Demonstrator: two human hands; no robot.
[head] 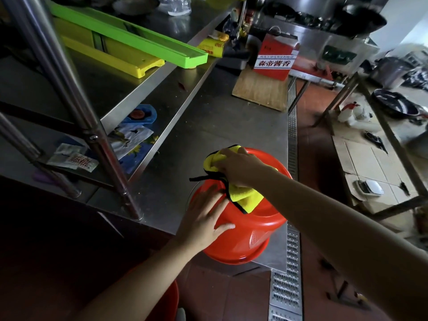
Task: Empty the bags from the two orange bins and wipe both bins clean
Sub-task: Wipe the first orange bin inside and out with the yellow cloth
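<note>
The orange bin stands upside down at the corner of the steel counter, its base facing up and its rim hanging a little over the near edge. On that upturned base lies a yellow cloth, and the right hand clutches its far end, fingers curled into the fabric, pressing it onto the far side of the base. The left hand lies flat and spread against the bin's near-left wall, bracing it. The cloth trails toward the person, so I judge a wipe would pull that way. Another orange bin peeks in by the floor.
</note>
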